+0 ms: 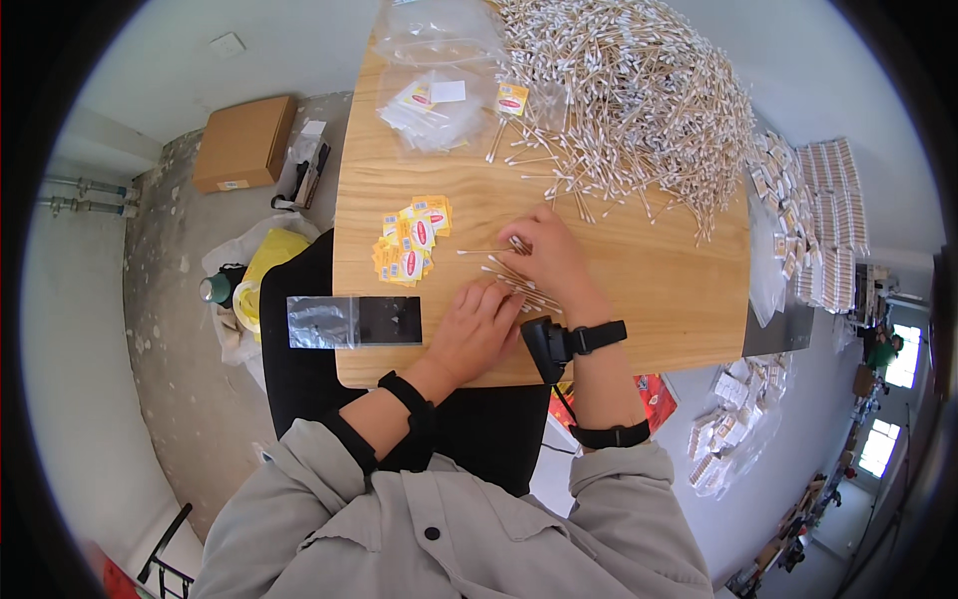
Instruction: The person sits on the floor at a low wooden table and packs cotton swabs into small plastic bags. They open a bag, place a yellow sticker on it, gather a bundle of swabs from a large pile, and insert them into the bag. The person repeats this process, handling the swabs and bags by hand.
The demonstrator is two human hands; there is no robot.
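Several cotton swabs (529, 291) with thin wooden sticks lie on the table between my two hands. My right hand (551, 258) is over them, thumb and forefinger closed in a pinch on a few cotton swabs whose white tips show at the fingers. My left hand (473, 332) rests palm down near the table's front edge, its fingers stretched toward the loose swabs and their tips touching or very near them. To the left of my hands is a loose stack of yellow-and-white printed cards (411, 243). A huge heap of cotton swabs (639, 100) covers the far right of the table.
A clear plastic bag (321, 322) and a dark flat piece (390, 320) lie at the table's left front edge. Plastic bags (439, 115) sit at the back, beside a small card (512, 98). Bundled swab packs (833, 215) are stacked at right; a cardboard box (244, 145) stands on the floor.
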